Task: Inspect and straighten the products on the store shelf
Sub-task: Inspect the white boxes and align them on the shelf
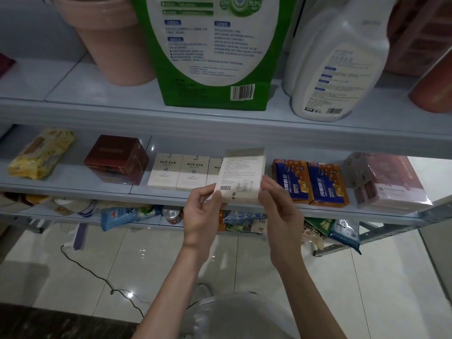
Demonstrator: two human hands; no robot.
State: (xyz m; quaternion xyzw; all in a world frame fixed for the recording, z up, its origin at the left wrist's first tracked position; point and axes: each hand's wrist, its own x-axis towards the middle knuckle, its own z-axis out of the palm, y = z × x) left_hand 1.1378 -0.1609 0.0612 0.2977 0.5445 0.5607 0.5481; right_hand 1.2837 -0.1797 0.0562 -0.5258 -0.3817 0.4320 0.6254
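Head view shows the middle shelf [146, 195] with a row of matching cream boxes [179, 173] standing upright near its front edge. One more cream box [241, 177] is lifted just in front of that shelf, barcode side turned toward the person, apparently so the print can be checked. The left hand [203, 214] pinches its lower left corner and the right hand [278, 206] pinches its lower right edge, both forearms reaching up from below the shelf.

Running off the top edge around 12 o'clock: green bag [210, 57], pink bucket [110, 40], white jug [337, 64]. Hiding mostly behind the held box [241, 177]: third cream box [214, 172]. Blurring beyond reading: small print on that jug.
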